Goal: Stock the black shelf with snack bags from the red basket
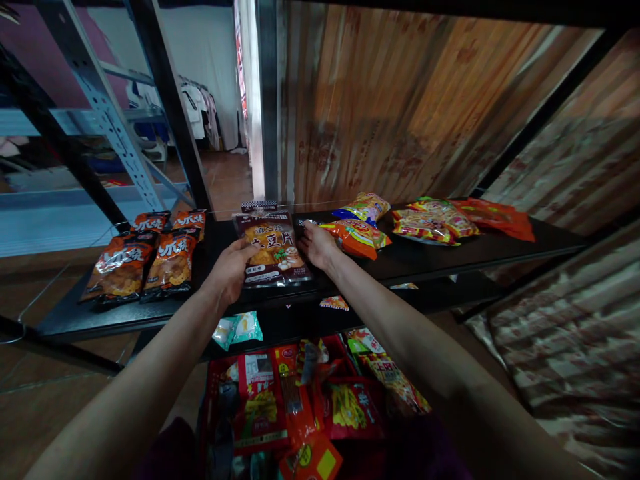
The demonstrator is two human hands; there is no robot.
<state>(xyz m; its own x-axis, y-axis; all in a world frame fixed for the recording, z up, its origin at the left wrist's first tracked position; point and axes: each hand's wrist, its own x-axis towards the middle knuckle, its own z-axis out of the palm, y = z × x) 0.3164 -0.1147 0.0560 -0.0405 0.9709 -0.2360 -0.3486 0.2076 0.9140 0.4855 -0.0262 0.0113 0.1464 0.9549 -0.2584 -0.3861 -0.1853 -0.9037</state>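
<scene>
Beyond a red plastic crate [212,377] of snack packets, the left hand [231,269] pinches the left edge of a flat dark-brown plastic packet [273,252], lengthwise front-to-back on the black shelf [420,260]; the right hand [320,247], half-curled, is at its right edge, grip unclear.

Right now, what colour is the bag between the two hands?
The bag is mostly dark brown, partly yellow, best seen in the head view.

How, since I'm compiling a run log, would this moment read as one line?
left hand: holding brown snack bag by left edge; right hand: at bag's right edge; place: black shelf; leftward: orange-and-black bags
</scene>
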